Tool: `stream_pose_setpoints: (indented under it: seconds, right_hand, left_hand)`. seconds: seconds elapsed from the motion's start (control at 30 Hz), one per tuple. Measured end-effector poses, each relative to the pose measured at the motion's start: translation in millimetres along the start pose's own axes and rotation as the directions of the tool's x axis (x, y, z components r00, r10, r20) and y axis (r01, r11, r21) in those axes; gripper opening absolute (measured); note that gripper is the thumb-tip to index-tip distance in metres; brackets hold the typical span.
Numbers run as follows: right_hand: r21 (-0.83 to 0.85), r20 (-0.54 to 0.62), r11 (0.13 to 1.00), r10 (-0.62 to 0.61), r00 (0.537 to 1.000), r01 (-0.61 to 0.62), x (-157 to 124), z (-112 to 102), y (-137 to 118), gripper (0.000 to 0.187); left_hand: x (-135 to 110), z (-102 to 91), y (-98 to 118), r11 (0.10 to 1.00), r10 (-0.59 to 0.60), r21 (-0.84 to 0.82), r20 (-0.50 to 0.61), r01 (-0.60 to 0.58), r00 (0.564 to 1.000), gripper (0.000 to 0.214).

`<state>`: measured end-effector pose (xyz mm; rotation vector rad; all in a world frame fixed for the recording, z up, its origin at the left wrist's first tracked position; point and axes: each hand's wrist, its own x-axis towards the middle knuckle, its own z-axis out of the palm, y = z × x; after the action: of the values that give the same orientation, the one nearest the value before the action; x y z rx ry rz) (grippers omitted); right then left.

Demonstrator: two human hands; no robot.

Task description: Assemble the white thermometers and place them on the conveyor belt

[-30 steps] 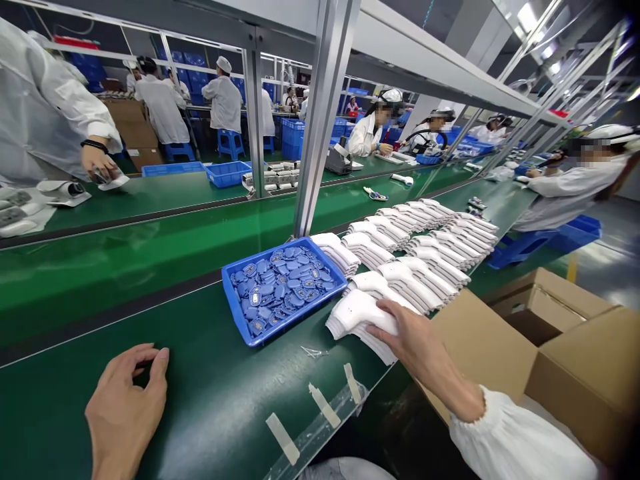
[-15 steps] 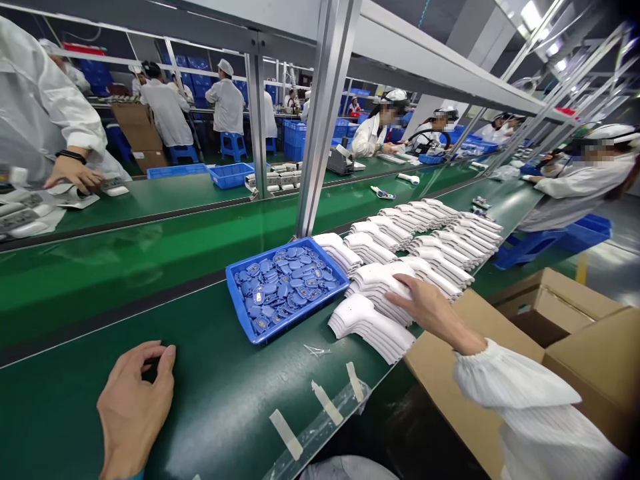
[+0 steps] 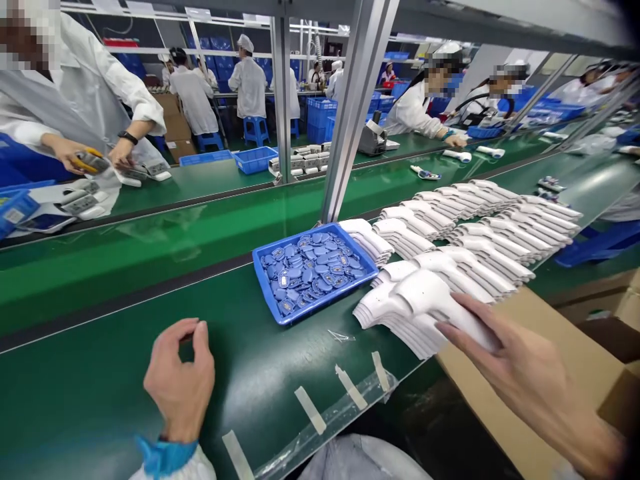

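My right hand [image 3: 520, 367] lies with flat fingers on top of the nearest stack of white moulded plastic housings [image 3: 420, 300], at the belt's edge. Further rows of the same stacked housings [image 3: 500, 233] stretch away behind it. My left hand [image 3: 180, 380] rests on the green conveyor belt [image 3: 110, 373], thumb and forefinger pinched together over nothing visible. Between my hands, but touching neither, sits a blue plastic tray [image 3: 265, 280] heaped with small blue oval parts [image 3: 310, 273].
A cardboard box [image 3: 500, 353] stands right of the belt, below my right arm. Strips of tape [image 3: 310, 410] hold clear film along the belt's near edge. An aluminium upright [image 3: 357, 113] rises behind the tray. Across the belt, a co-worker's hand [image 3: 85, 160] holds a yellow-handled tool.
The view has swung right and tilted down. My right hand has come back toward me onto the nearest stack, and my left hand has shifted right along the belt.
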<state>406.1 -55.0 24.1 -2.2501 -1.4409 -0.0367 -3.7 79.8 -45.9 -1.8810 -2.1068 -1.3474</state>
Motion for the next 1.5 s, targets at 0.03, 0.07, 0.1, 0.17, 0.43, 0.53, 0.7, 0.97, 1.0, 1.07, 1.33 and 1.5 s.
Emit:
stream_pose_setpoints:
  seconds: [0.03, 0.07, 0.1, 0.17, 0.43, 0.53, 0.7, 0.97, 1.0, 1.07, 1.33, 1.5]
  right_hand:
    - [0.009, -0.002, 1.000, -0.012, 1.000, 0.012, -10, 2, 2, 0.067]
    - [0.016, -0.001, 1.000, -0.025, 1.000, 0.025, -19, 4, 3, 0.066]
    - [0.021, 0.004, 0.999, -0.036, 0.999, 0.036, -27, 7, 5, 0.065]
    - [0.025, 0.025, 0.998, -0.062, 0.998, 0.062, -41, 13, 6, 0.063]
    - [-0.034, 0.021, 0.965, -0.259, 0.966, 0.259, -64, 19, 8, 0.057]
    - [-0.014, 0.027, 0.944, -0.330, 0.943, 0.331, -67, 21, 9, 0.053]
    - [0.092, 0.039, 0.942, -0.327, 0.944, 0.322, -70, 34, -5, 0.050]
    - [0.076, 0.029, 0.960, -0.274, 0.961, 0.271, -62, 32, -11, 0.052]
    - [0.066, 0.042, 0.966, -0.254, 0.966, 0.251, -62, 30, -9, 0.053]
    - [0.065, 0.079, 0.973, -0.226, 0.971, 0.222, -64, 28, -4, 0.055]
    - [0.074, 0.152, 0.978, -0.203, 0.967, 0.193, -76, 32, -3, 0.060]
    - [0.085, 0.155, 0.965, -0.259, 0.953, 0.248, -77, 40, -2, 0.059]
  left_hand:
    - [-11, -2.6, 14, 0.997, 0.074, -0.027, -0.024, -0.075, 0.997, 0.015]
    - [-24, -3.3, 30, 0.982, 0.168, -0.082, -0.001, -0.167, 0.986, 0.010]
    - [-38, -1.7, 46, 0.950, 0.277, -0.172, 0.074, -0.261, 0.958, 0.007]
    - [-64, 8.8, 78, 0.850, 0.488, -0.394, 0.341, -0.350, 0.803, 0.011]
    - [-87, 59.7, 121, 0.837, 0.509, -0.249, 0.679, -0.486, 0.529, 0.018]
    - [-83, 50.5, 104, 0.884, 0.447, -0.222, 0.661, -0.412, 0.603, 0.019]
    - [-65, 6.7, 93, 0.943, 0.251, -0.318, 0.484, -0.099, 0.838, 0.016]
    - [-65, 1.2, 112, 0.878, 0.354, -0.384, 0.123, -0.285, 0.927, 0.013]
    - [-69, 10.3, 109, 0.890, 0.404, -0.338, 0.273, -0.306, 0.873, 0.016]
    - [-74, 19.4, 103, 0.926, 0.378, -0.212, 0.561, -0.313, 0.737, 0.021]
    - [-119, -58.5, 87, 0.961, 0.161, -0.150, 0.987, 0.234, -0.029, 0.016]
    - [-195, -13.1, 59, 0.957, -0.176, 0.093, 0.938, 0.274, 0.298, 0.026]
